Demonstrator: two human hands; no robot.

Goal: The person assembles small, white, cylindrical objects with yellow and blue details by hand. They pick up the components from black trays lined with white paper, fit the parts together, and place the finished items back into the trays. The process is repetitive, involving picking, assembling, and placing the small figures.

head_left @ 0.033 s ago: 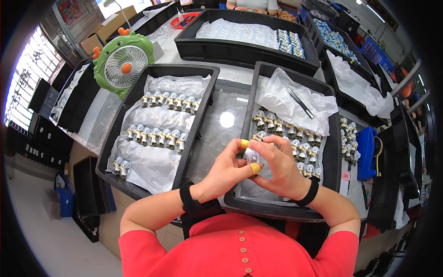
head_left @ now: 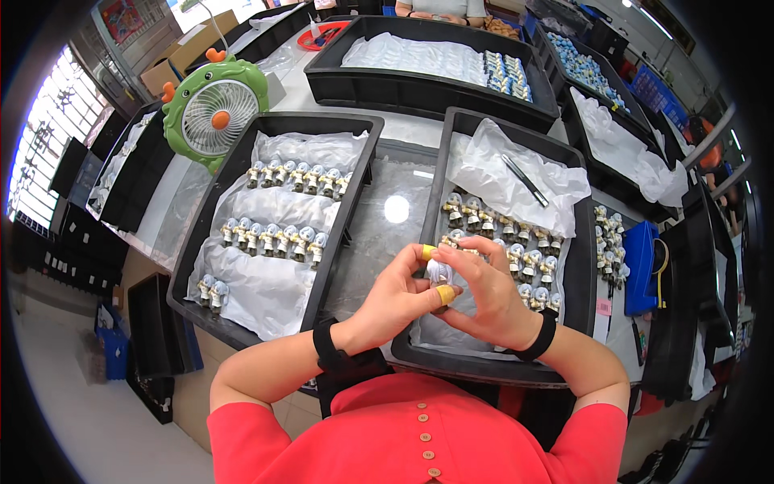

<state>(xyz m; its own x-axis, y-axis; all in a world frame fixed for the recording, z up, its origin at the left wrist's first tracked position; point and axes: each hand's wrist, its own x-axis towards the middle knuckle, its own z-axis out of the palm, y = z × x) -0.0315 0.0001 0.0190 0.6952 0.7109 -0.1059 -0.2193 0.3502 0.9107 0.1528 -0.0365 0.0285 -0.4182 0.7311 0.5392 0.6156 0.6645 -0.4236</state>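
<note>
Between both hands is a small figurine (head_left: 440, 273) with a pale grey-lilac head; its lower part is mostly covered by fingers. My left hand (head_left: 397, 289), with yellow wraps on the thumb and a finger, is closed on its left side. My right hand (head_left: 493, 294) grips it from the right, fingertips at its head. Both hands are above the near left part of the right black tray (head_left: 453, 355), which holds rows of similar figurines (head_left: 532, 264) on white sheeting. A dark pen (head_left: 524, 179) lies on the crumpled sheet there.
To the left, another black tray (head_left: 211, 329) holds spaced rows of figurines. A green fan (head_left: 216, 113) stands behind it. Farther back is a large black tray (head_left: 427, 95) with blue-and-white pieces. On the right are more figurines (head_left: 610, 246) and a blue bin (head_left: 641, 266). Another person (head_left: 442, 10) sits opposite.
</note>
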